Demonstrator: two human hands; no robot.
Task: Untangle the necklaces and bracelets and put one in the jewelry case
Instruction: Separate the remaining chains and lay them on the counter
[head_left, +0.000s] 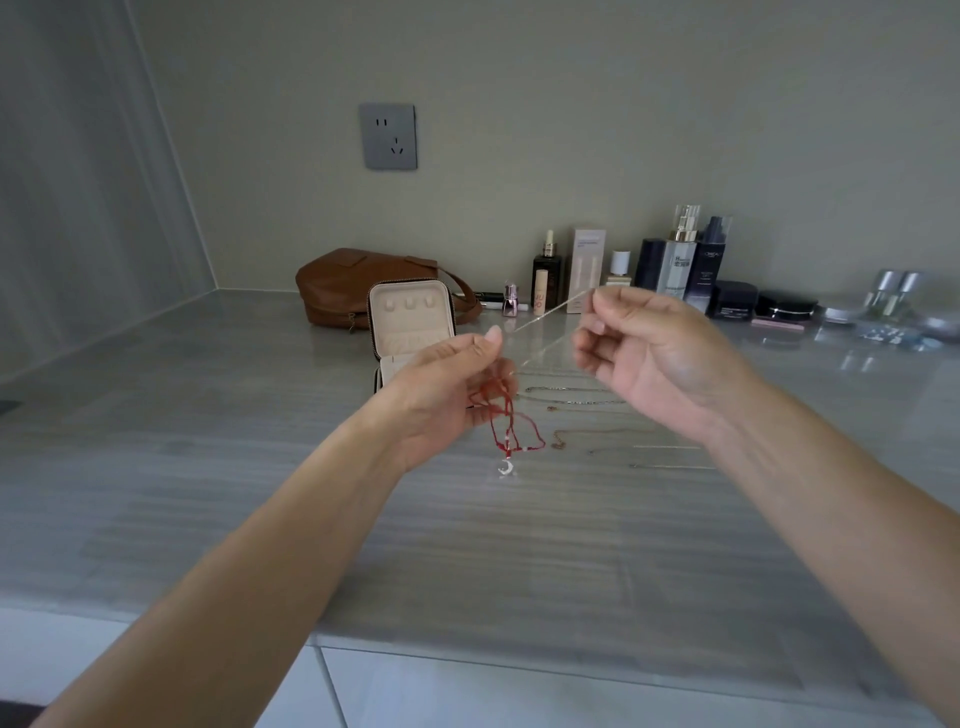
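My left hand (449, 395) is raised above the counter and grips a red cord bracelet (506, 421), whose white crescent charm (506, 467) dangles below. A thin pale chain (540, 319) stretches taut from my left fingertips up to my right hand (654, 358), which pinches its other end. The chain and red cord meet at my left hand; whether they are tangled there I cannot tell. Behind my left hand stands the open jewelry case (410, 317), its beige lid upright. Several thin chains (576, 397) lie on the counter under my right hand.
A brown leather bag (348, 286) sits behind the case against the wall. Cosmetic bottles and jars (675, 265) line the back right of the grey counter (260, 467). A wall socket (388, 136) is above. The counter's front edge runs along the bottom.
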